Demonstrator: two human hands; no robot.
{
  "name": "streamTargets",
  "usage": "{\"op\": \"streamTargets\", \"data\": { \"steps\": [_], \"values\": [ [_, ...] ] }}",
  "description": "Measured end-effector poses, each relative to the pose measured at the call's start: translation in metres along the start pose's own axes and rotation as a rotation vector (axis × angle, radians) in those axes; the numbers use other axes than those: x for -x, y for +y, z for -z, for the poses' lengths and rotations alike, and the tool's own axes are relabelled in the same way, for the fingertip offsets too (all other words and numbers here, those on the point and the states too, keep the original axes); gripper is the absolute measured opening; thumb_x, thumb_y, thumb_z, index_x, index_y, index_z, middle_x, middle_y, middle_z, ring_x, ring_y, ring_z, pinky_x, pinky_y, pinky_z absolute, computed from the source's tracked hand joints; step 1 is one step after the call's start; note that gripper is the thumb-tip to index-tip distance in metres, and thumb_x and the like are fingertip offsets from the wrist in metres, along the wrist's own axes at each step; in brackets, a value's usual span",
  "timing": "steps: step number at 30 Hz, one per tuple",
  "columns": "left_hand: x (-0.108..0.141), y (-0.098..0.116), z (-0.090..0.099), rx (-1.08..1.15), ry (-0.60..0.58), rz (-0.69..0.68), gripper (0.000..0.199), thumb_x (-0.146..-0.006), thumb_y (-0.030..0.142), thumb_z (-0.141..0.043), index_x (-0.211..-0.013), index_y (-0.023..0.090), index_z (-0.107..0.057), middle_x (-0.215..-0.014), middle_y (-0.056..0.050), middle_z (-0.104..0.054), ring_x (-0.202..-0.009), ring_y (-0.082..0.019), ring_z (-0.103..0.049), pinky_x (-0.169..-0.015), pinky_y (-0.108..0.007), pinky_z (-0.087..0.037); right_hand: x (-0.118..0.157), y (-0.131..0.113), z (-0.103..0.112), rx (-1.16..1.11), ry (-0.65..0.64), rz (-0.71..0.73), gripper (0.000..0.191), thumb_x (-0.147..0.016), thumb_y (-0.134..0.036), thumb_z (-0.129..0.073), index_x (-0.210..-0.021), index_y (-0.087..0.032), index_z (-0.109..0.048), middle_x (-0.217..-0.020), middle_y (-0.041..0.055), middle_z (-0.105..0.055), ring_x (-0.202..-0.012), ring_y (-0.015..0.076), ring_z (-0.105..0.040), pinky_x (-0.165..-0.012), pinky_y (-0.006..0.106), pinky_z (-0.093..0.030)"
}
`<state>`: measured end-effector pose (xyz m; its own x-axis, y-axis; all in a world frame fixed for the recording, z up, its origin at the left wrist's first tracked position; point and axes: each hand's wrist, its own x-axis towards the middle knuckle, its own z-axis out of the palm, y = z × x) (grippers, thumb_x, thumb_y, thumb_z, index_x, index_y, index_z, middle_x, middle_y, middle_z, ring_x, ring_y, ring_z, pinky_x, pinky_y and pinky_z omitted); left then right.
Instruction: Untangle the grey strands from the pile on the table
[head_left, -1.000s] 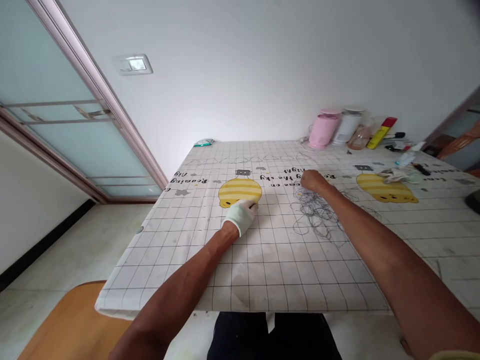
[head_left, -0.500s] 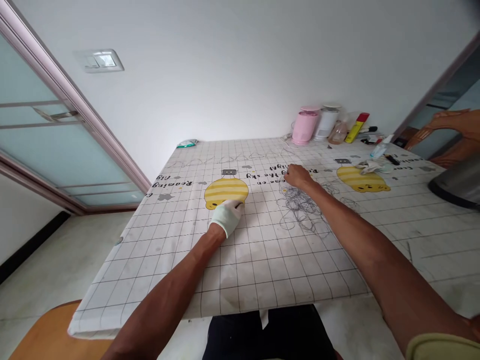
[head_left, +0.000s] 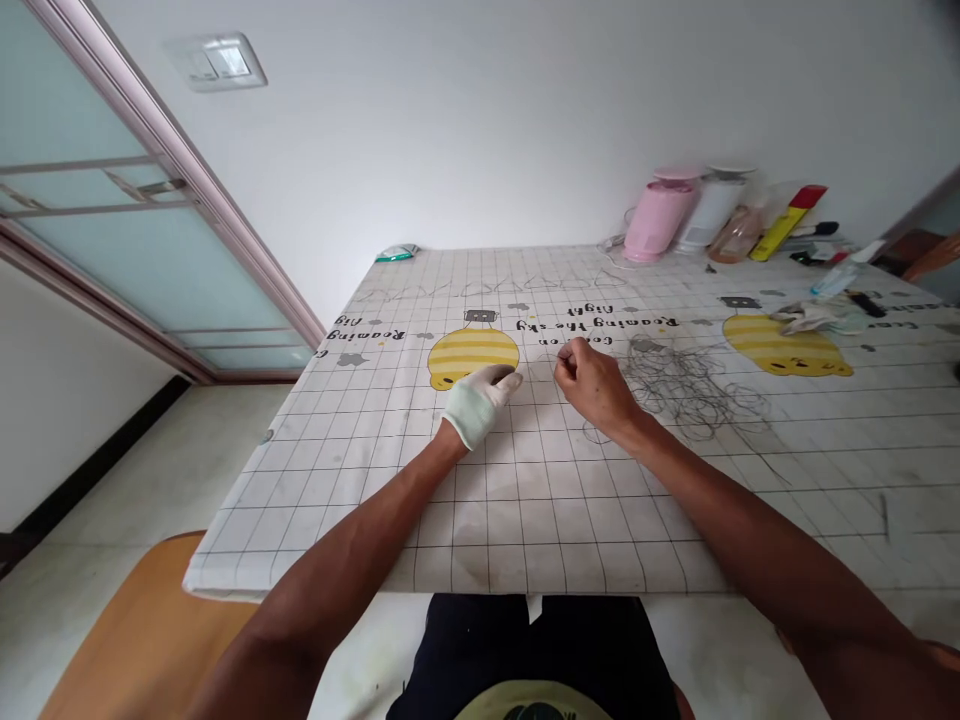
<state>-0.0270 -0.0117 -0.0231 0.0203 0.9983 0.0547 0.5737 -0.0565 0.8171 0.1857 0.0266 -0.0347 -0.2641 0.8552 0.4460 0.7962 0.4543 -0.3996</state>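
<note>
My left hand (head_left: 484, 400), in a pale glove, is low over the tablecloth by a printed yellow striped balloon. Its fingers curl together with the thumb; whatever they may hold is too small to make out. My bare right hand (head_left: 592, 385) is to its right, fingers and thumb pinched together, and anything between them is too thin to see. A loose tangle of thin dark wire or thread (head_left: 686, 390) lies just right of my right hand, with a few strands reaching toward the wrist. Fainter wavy strands (head_left: 487, 287) run across the far part of the cloth.
Along the wall at the back right of the table (head_left: 465, 510) stand a pink cylinder (head_left: 660, 220), a white one (head_left: 712, 212), a bottle (head_left: 736, 236) and a yellow-red can (head_left: 787, 224). A crumpled glove (head_left: 821, 316) lies at right. A green-white packet (head_left: 397, 253) rests at the far left corner.
My right hand has moved toward me and closer to my left hand, off the tangle. The tangle now shows more fully. The camera view has shifted.
</note>
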Motion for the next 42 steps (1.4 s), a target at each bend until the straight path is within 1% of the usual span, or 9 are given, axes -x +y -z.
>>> {"op": "streamTargets", "data": {
  "steps": [2, 5, 10, 15, 23, 27, 31, 35, 42],
  "values": [
    [0.002, 0.002, -0.002, 0.098, -0.044, 0.046, 0.035, -0.099, 0.045, -0.057, -0.110, 0.022, -0.080, -0.096, -0.001, -0.078, -0.082, -0.017, -0.071, -0.081, -0.026, -0.053, 0.006, -0.005, -0.008, -0.043, 0.019, 0.037, 0.009, -0.100, -0.023, -0.047, -0.104, -0.026, -0.055, -0.085, 0.0041, -0.069, -0.075, 0.0226, -0.065, -0.070, 0.034, -0.046],
    [0.002, 0.001, -0.006, 0.283, -0.032, 0.123, 0.036, -0.098, 0.039, -0.058, -0.121, 0.020, -0.078, -0.105, -0.003, -0.079, -0.078, -0.014, -0.070, -0.079, -0.024, -0.055, 0.012, -0.009, -0.015, -0.113, 0.050, 0.068, 0.009, -0.101, -0.025, -0.049, -0.105, -0.026, -0.057, -0.088, 0.0046, -0.070, -0.077, 0.0221, -0.066, -0.073, 0.034, -0.049],
    [0.000, -0.005, -0.011, 0.452, -0.020, 0.143, 0.029, -0.094, 0.036, -0.062, -0.107, 0.017, -0.079, -0.098, -0.005, -0.079, -0.073, -0.012, -0.067, -0.074, -0.023, -0.056, 0.017, -0.006, -0.016, -0.212, -0.008, 0.069, 0.016, -0.103, -0.031, -0.054, -0.116, -0.027, -0.063, -0.093, 0.0050, -0.073, -0.085, 0.0227, -0.070, -0.080, 0.035, -0.054],
    [0.003, 0.002, -0.012, 0.407, -0.030, 0.191, 0.024, -0.092, 0.032, -0.064, -0.101, 0.016, -0.080, -0.096, -0.005, -0.080, -0.072, -0.012, -0.068, -0.073, -0.024, -0.056, 0.018, 0.002, -0.013, -0.218, -0.039, 0.170, 0.018, -0.105, -0.030, -0.052, -0.114, -0.026, -0.068, -0.106, 0.0077, -0.075, -0.092, 0.0238, -0.070, -0.083, 0.037, -0.054],
    [0.001, -0.001, -0.012, 0.441, 0.006, 0.169, 0.021, -0.090, 0.034, -0.065, -0.096, 0.019, -0.080, -0.092, -0.003, -0.079, -0.069, -0.011, -0.067, -0.072, -0.024, -0.055, 0.022, -0.003, -0.010, -0.262, -0.019, 0.224, 0.017, -0.105, -0.030, -0.054, -0.104, -0.023, -0.070, -0.094, 0.0077, -0.072, -0.079, 0.0220, -0.066, -0.069, 0.037, -0.052],
    [0.001, -0.001, -0.012, 0.398, -0.012, 0.145, 0.021, -0.091, 0.031, -0.063, -0.097, 0.019, -0.080, -0.088, -0.003, -0.078, -0.069, -0.011, -0.066, -0.070, -0.023, -0.054, 0.018, -0.010, 0.000, -0.511, -0.001, 0.039, 0.022, -0.099, -0.039, -0.066, -0.112, -0.022, -0.074, -0.107, 0.0103, -0.075, -0.091, 0.0241, -0.071, -0.073, 0.038, -0.058],
    [0.005, 0.004, -0.013, 0.326, -0.069, 0.109, 0.020, -0.092, 0.030, -0.063, -0.095, 0.019, -0.079, -0.084, -0.002, -0.077, -0.068, -0.012, -0.067, -0.069, -0.022, -0.054, 0.013, -0.011, 0.002, -0.924, -0.170, -0.161, 0.035, -0.094, -0.051, -0.075, -0.118, -0.025, -0.080, -0.107, 0.0079, -0.079, -0.097, 0.0248, -0.073, -0.082, 0.040, -0.061],
    [0.010, 0.011, -0.014, 0.259, -0.129, 0.089, 0.021, -0.093, 0.032, -0.062, -0.091, 0.020, -0.079, -0.080, -0.001, -0.074, -0.066, -0.011, -0.064, -0.065, -0.022, -0.051, 0.014, -0.009, -0.004, -1.099, -0.217, -0.133, 0.025, -0.093, -0.046, -0.078, -0.110, -0.029, -0.084, -0.111, 0.0049, -0.079, -0.099, 0.0219, -0.072, -0.087, 0.038, -0.060],
    [0.012, 0.017, -0.015, 0.112, -0.149, 0.087, 0.025, -0.094, 0.036, -0.059, -0.081, 0.023, -0.075, -0.075, 0.000, -0.072, -0.065, -0.014, -0.063, -0.066, -0.026, -0.049, 0.016, -0.010, -0.005, -1.042, -0.135, -0.065, 0.016, -0.095, -0.041, -0.076, -0.095, -0.027, -0.084, -0.101, 0.0036, -0.080, -0.093, 0.0207, -0.072, -0.087, 0.038, -0.061]
  ]
}}
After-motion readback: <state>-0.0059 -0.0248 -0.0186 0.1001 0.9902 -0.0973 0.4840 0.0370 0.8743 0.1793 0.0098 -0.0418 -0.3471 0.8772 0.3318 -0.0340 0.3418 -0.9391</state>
